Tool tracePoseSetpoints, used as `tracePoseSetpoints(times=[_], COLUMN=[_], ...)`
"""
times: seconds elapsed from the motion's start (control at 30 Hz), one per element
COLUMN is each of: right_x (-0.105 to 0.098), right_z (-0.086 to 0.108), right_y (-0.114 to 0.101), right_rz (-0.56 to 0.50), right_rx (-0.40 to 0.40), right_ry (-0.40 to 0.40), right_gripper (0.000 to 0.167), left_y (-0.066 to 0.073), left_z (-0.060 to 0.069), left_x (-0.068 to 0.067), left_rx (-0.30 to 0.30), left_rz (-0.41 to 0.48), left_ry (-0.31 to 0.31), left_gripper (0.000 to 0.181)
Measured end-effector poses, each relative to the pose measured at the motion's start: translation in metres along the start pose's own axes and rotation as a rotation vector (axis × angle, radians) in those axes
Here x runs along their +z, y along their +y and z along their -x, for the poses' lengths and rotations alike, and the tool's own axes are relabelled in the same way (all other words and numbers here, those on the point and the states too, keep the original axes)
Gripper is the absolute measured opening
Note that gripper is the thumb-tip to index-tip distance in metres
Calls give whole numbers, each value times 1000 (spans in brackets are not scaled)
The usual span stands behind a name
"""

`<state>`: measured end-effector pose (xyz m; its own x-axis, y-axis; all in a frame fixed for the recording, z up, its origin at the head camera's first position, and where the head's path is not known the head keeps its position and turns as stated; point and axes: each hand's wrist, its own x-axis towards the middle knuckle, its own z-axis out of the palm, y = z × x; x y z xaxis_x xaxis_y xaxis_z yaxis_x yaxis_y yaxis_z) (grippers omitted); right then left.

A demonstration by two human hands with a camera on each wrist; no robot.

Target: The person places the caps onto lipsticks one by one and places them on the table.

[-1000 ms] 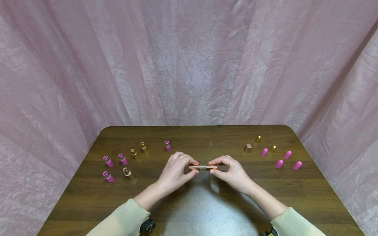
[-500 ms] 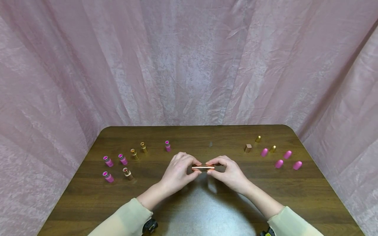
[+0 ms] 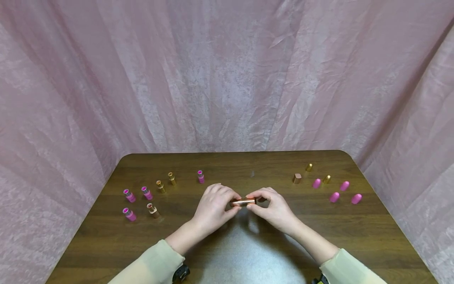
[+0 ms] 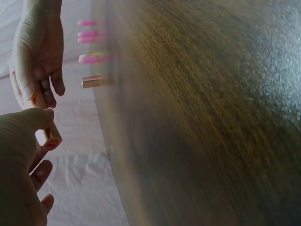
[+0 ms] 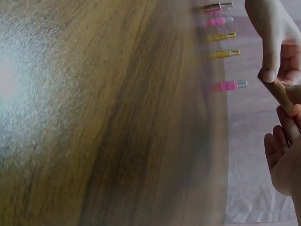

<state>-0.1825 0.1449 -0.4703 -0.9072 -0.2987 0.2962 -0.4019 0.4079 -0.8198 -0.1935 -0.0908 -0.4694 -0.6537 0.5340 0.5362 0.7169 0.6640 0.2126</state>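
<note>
A rose-gold lipstick tube (image 3: pixel 243 202) lies level between both hands, above the middle of the wooden table. My left hand (image 3: pixel 212 206) pinches its left end between thumb and fingers. The other end is pinched by my right hand (image 3: pixel 274 207) in the same way. No silver band shows between the two halves in the head view. In the left wrist view the tube (image 4: pixel 55 135) shows its squared end beside the left thumb. The right wrist view has the tube (image 5: pixel 276 91) slanting between the fingers, partly covered by them.
Several open lipstick bases stand at the left, some pink (image 3: pixel 129 215), others gold (image 3: pixel 160 186), one rose-gold (image 3: pixel 153 210). Loose caps stand at the right: pink ones (image 3: pixel 334 197), gold ones (image 3: pixel 326 180) and a rose-gold one (image 3: pixel 297 178). Pink curtains (image 3: pixel 227 79) hang behind the table (image 3: pixel 248 161).
The hands have come closer together. The two rose-gold halves have met, covering the silver part between them. The tube has since turned slightly, with a broader face showing.
</note>
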Motion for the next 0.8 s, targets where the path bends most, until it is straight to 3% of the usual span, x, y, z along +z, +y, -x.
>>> tracePoseSetpoints(times=[0.2, 0.4, 0.6, 0.8], right_x=[-1, -5, -18, -36], right_z=[0, 2, 8, 15], right_y=[-5, -6, -2, 7], right_rz=[81, 167, 270, 454], right_rx=[-40, -156, -183, -202], right_ry=[8, 16, 1, -62], right_gripper=[27, 33, 43, 57], left_y=[1, 0, -4, -9], left_z=[-1, -3, -6, -16], left_x=[2, 5, 12, 20], left_rx=[14, -34, -136, -270], left_rz=[-75, -53, 17, 109], left_ry=[7, -2, -27, -77], left_gripper=[23, 24, 22, 17])
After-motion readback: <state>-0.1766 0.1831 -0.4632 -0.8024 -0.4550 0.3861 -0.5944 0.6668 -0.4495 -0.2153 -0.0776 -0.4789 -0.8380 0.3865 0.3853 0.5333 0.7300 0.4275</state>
